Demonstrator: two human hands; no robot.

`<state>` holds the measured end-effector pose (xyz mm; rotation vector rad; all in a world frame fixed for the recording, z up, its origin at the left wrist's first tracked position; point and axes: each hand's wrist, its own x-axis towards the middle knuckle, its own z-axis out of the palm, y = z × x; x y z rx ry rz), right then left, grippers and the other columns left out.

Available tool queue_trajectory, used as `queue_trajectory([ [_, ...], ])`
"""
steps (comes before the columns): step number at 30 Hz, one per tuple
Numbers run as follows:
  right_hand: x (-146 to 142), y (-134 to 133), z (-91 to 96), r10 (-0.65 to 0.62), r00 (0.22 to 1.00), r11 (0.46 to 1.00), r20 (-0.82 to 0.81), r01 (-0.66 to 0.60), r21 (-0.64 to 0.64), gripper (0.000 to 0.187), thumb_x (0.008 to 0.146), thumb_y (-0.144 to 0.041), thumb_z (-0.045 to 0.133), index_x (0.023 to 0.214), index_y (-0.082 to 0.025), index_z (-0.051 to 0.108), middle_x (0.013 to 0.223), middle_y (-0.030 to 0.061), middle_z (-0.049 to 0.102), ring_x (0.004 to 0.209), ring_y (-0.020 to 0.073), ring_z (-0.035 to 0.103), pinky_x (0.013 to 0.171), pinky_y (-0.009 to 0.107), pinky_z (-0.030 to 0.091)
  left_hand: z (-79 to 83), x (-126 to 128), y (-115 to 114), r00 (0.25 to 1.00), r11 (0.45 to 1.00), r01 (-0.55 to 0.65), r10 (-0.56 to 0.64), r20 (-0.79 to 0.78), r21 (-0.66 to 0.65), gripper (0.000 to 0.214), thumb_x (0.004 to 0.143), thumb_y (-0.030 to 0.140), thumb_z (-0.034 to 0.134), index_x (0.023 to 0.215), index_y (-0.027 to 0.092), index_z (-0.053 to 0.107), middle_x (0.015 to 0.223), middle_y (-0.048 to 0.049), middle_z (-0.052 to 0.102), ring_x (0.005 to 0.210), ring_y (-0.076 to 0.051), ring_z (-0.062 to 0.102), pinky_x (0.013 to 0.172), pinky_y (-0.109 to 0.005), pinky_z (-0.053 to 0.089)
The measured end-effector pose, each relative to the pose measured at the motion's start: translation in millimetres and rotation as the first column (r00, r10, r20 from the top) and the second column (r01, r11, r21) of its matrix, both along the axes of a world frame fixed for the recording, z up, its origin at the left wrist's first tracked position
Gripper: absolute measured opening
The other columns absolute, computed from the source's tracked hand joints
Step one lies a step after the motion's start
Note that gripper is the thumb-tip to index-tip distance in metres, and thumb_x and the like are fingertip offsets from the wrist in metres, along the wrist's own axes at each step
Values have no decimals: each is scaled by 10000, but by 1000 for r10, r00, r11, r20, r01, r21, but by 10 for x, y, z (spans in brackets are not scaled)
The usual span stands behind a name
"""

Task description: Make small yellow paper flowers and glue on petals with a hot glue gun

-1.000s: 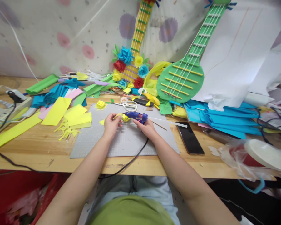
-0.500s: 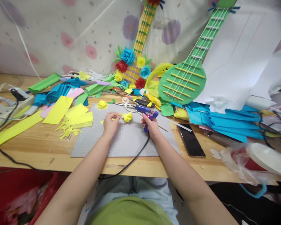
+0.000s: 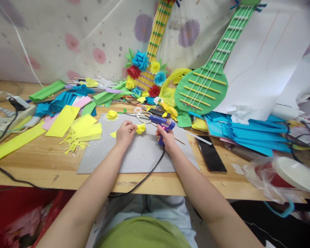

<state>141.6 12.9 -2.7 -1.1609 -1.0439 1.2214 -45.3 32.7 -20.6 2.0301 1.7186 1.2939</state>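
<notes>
Swung clear of the paper flower, the glue gun stands just right of it, gripped by the right hand, while the left hand pinches the flower, where fresh hot glue could burn fingertips.

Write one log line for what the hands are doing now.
left hand: holds flower | right hand: grips glue gun | below: mat

Head-worn camera, forward and down, near above the wooden table.
</notes>
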Motion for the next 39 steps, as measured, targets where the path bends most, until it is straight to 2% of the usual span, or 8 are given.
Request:
queue_trajectory([
  [14,11,13,-7,-4,1000,1000,-22,4,17,403,602,-557,642,568,-168,546,522,-9,554,373,61,398,358,214,316,32,4,-41,986,998,62,-66,-153,-31,195,745,183,519,772,254,698,896,-22,621,811,-158,576,669,-260,423],
  [18,8,12,-4,-7,1000,1000,-21,7,24,405,607,-560,635,571,-168,541,518,-11,548,373,60,391,358,211,320,53,7,-101,982,997,77,-80,-174,-26,254,697,136,502,822,247,693,927,-20,612,814,-160,577,679,-262,437],
  [22,7,12,-1,-22,1000,1000,12,22,17,419,599,-580,622,577,-171,532,525,-5,555,384,62,387,360,208,337,83,-2,-153,993,996,89,-91,-77,-28,404,620,85,484,958,224,655,1023,-29,567,752,-134,566,648,-248,452],
  [24,8,14,-3,-21,1000,1000,8,20,16,415,600,-578,622,590,-172,535,526,-7,554,386,62,387,363,206,344,89,-14,-154,998,998,53,-52,39,-31,464,600,65,452,1006,207,626,1042,-41,542,721,-119,554,601,-232,451],
  [26,11,16,-8,-16,1000,1000,-9,16,22,407,607,-572,621,603,-173,539,523,-10,550,388,60,387,368,202,348,88,-28,-142,990,999,-19,23,136,-31,417,617,72,427,965,188,626,1005,-54,542,727,-123,547,578,-229,447],
  [29,16,21,-15,-17,1000,1000,-17,17,23,405,615,-573,613,611,-175,539,526,-11,550,389,59,389,369,200,348,88,-37,-129,982,998,-71,70,175,-1,373,652,90,410,942,189,623,955,-58,578,831,-162,545,661,-263,462],
  [34,19,25,-12,-27,999,999,-26,28,21,405,619,-575,605,603,-177,531,534,-18,557,377,51,386,364,197,339,115,9,-172,993,995,91,-94,66,40,630,641,50,393,1245,214,464,973,-15,649,1028,-193,495,944,-361,374],
  [39,13,28,-14,-24,998,1000,-50,25,16,398,614,-565,618,612,-176,535,532,-21,554,375,49,385,359,193,337,88,51,-168,985,985,170,-170,-30,2,684,627,44,395,1294,196,417,1006,-21,654,1075,-199,477,960,-359,358],
])
